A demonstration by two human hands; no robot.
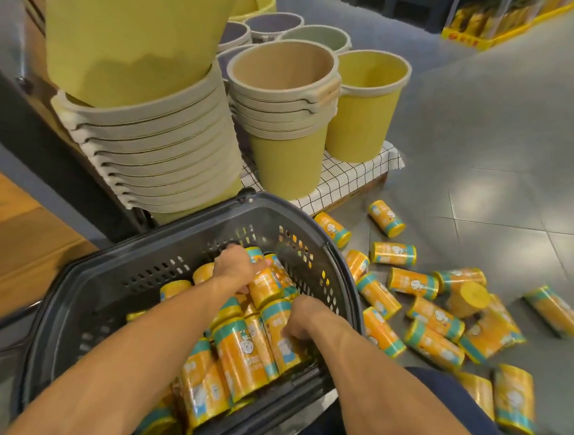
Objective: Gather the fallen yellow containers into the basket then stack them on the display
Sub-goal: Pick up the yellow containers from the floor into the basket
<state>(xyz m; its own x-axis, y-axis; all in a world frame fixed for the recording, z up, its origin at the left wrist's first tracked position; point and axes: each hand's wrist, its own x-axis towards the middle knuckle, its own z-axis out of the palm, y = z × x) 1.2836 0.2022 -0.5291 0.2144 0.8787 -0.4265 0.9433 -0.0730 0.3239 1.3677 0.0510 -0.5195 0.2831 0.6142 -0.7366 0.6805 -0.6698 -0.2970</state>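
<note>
A dark plastic basket (158, 262) sits on the floor in front of me, partly filled with several yellow containers with teal bands (240, 358). Both my hands are inside it. My left hand (237, 265) grips a container (266, 286) near the far wall of the basket. Closer to the right wall, my right hand (302, 316) grips another container (280, 333). Several more yellow containers (432, 318) lie scattered on the grey tiled floor to the right of the basket.
Stacks of yellow and beige buckets (280, 113) stand on a low platform with a checked cloth (350, 177) just beyond the basket. A dark shelf frame (43, 150) runs along the left. A yellow display (492, 31) stands far back right. My knee (436, 400) is beside the basket.
</note>
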